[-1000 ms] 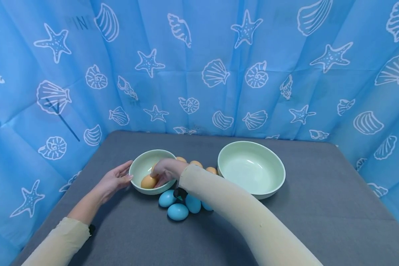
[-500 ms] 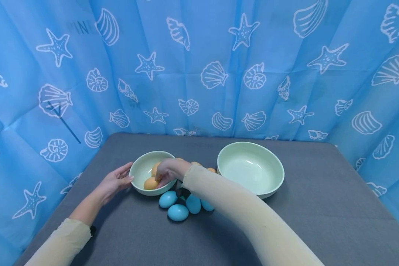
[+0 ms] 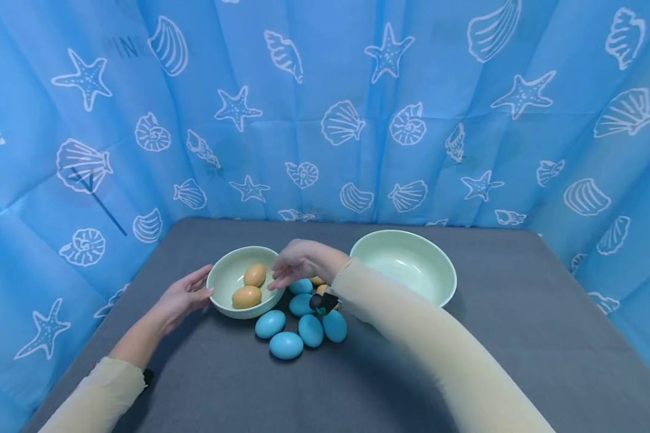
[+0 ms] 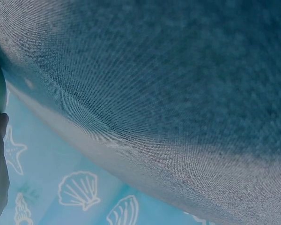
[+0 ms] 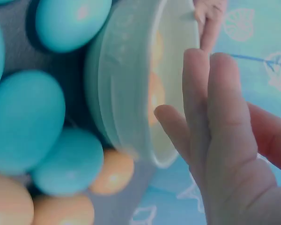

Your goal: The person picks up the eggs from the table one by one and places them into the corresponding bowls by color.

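Observation:
In the head view, two light brown eggs (image 3: 247, 297) lie inside the small pale green bowl (image 3: 224, 304) on the left of the table. My left hand (image 3: 179, 299) rests against the bowl's left side, fingers fairly straight at the rim. Over the bowl's right rim hovers my right hand (image 3: 298, 261), fingers extended and holding nothing. Its straight fingers (image 5: 222, 93) also show in the right wrist view, beside the bowl's opening. Several blue eggs (image 3: 286, 346) lie right of and in front of the bowl. More brown eggs (image 5: 63, 211) lie behind them, partly hidden by my right wrist.
A larger pale green bowl (image 3: 411, 255) stands to the right, its near side partly covered by my right sleeve. The grey table (image 3: 520, 337) ends at a blue curtain (image 3: 325, 150) with shells and starfish. The left wrist view shows mostly table cloth.
My right hand has come off the egg in the small bowl, rising and moving right to its rim. Two brown eggs now show fully there. The left hand keeps its place.

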### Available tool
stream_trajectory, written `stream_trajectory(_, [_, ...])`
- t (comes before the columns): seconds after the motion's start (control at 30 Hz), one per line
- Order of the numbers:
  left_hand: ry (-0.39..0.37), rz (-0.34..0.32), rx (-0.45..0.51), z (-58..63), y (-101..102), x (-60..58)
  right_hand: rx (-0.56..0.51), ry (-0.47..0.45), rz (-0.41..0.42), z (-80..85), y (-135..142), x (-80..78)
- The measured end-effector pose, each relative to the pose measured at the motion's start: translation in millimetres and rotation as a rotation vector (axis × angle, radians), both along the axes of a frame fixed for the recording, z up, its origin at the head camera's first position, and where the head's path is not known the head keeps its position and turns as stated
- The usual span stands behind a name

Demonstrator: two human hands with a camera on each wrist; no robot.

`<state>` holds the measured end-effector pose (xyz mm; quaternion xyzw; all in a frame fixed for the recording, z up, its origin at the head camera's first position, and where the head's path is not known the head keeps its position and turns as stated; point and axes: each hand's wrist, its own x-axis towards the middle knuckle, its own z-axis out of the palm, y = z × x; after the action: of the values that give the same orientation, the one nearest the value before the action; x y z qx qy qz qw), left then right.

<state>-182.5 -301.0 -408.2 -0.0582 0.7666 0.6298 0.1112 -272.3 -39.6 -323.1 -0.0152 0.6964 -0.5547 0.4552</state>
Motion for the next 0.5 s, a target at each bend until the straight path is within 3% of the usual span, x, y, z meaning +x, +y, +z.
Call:
stream_trajectory(0.23, [-0.010,-0.006,0.000,0.4,-0.7,-0.4,-0.001,0.099,-0.010,11.4,30.5,-6.7])
stream_trajectory(0.5, [-0.015,-0.026,0.031,2.7,-2.1,0.0,0.012,0.169,-0.134,8.0,48.0,-15.4])
